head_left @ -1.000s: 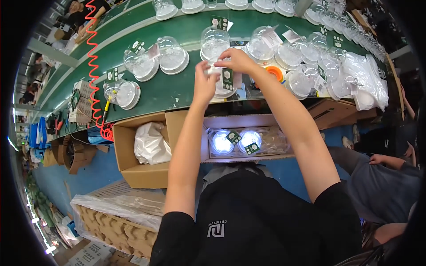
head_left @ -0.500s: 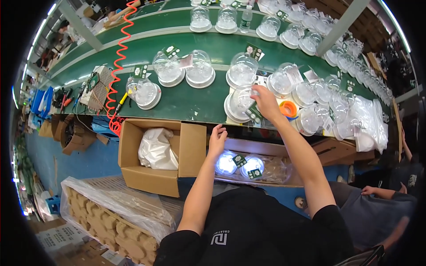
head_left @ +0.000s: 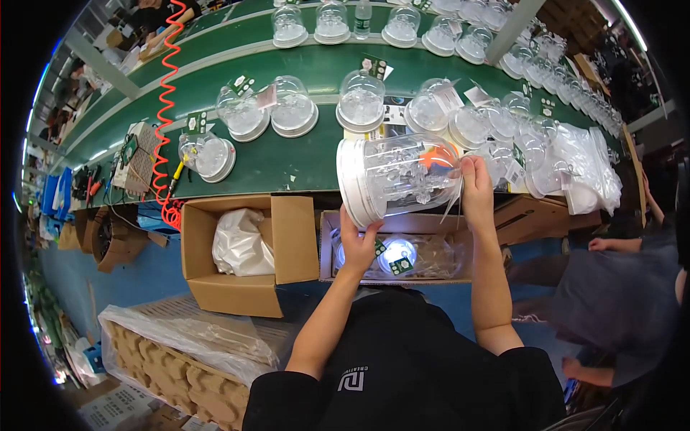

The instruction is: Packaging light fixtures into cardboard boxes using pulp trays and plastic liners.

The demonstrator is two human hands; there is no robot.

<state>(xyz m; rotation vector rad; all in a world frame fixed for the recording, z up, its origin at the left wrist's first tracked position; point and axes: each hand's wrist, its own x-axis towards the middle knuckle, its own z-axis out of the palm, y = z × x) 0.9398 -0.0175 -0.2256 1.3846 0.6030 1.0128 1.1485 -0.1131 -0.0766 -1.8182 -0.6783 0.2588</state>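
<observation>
The dome (head_left: 410, 172) is held in both hands, in front of the edge of the bench (head_left: 273, 169) and over the carton (head_left: 460, 269). It lies on its side: the white base (head_left: 356, 179) faces the person's left and the rounded top faces the right.

Left hand (head_left: 356, 243): positioned at the lower edge of the base. The fingers reach up behind the base, where their tips are hidden; the thumb lies to the right, just under the rim. The hand grips the base from below.

Right hand (head_left: 477, 190): positioned at the rounded top, at the opposite end from the left hand. The thumb and fingers are closed on the tip of the dome. The exact contact points are too small to tell. Thin clear strips (head_left: 451, 199) hang just beside these fingers. The body of the dome spans the gap between the two hands, and an orange object (head_left: 438, 159) shows through its clear wall.

Below the dome, the carton contains a lit unit (head_left: 397, 253) with a green tag (head_left: 401, 266); a second glow is partly covered by the left hand. To the left stands an open box (head_left: 295, 241) holding a white bag (head_left: 243, 244). On the bench, just beyond the held dome, a spare dome (head_left: 361, 100) stands upright on its base.
</observation>
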